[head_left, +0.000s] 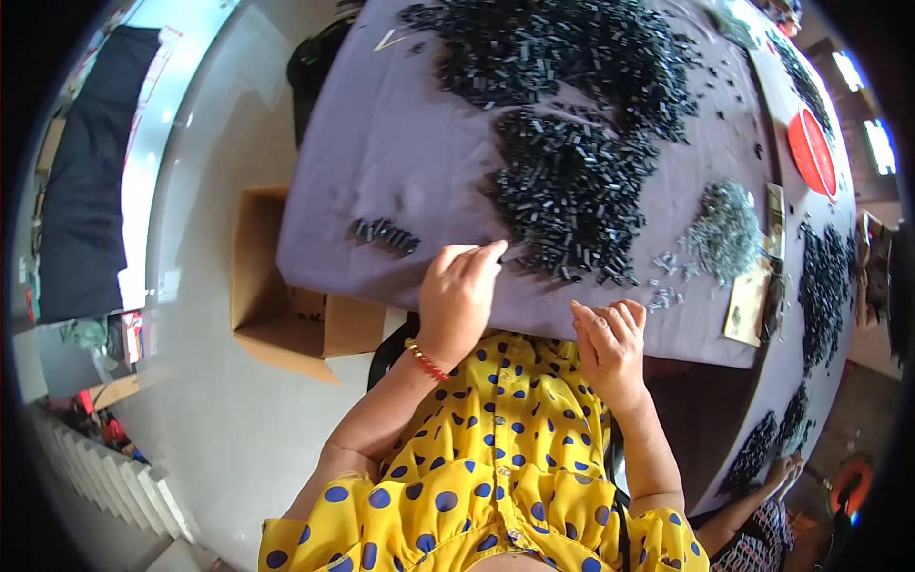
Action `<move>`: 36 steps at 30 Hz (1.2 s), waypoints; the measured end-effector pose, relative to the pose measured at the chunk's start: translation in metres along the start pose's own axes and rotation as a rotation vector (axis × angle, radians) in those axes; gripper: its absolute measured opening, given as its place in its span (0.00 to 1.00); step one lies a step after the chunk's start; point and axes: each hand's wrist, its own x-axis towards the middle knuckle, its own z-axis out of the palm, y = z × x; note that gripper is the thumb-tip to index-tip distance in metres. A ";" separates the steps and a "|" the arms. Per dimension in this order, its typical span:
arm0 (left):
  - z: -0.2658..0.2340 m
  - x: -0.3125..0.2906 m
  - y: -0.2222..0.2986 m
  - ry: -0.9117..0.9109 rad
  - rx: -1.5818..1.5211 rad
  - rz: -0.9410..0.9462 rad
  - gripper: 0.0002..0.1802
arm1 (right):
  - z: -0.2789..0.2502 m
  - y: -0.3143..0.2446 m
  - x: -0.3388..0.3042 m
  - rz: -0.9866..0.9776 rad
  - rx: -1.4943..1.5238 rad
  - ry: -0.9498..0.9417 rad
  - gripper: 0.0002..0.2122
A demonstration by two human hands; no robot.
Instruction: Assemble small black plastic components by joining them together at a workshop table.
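My left hand (461, 297), with a beaded bracelet at the wrist, is closed in a pinch at the near edge of a big heap of small black pieces (572, 195). A dark bit shows by its fingertips, too small to name. Over the table's front edge, my right hand (610, 345) has its fingers curled together; whatever they hold, if anything, is hidden. Left of my left hand lies a small group of black pieces (385, 235), apart from the heap. A pile of small clear pieces (724, 234) sits to the right of the heap.
An open cardboard box (357, 326) stands below the table's left corner. A yellowish card (746, 307) lies at the right near the clear pile. Beyond a seam, another table holds a red basket (813, 154) and more black pieces (825, 286). Another person's hand (783, 473) is at lower right.
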 end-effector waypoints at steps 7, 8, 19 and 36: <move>0.001 0.002 -0.003 -0.041 0.022 0.013 0.13 | -0.015 0.029 -0.027 0.228 -0.089 0.197 0.12; 0.001 0.003 -0.003 -0.044 0.014 0.019 0.13 | -0.015 0.036 -0.033 0.282 -0.097 0.287 0.11; 0.008 -0.002 0.009 -0.059 -0.015 -0.008 0.16 | -0.004 0.066 -0.021 0.557 -0.608 0.341 0.05; -0.002 -0.013 0.028 -0.074 -0.448 -0.215 0.16 | 0.006 0.065 -0.017 0.648 -0.638 0.205 0.05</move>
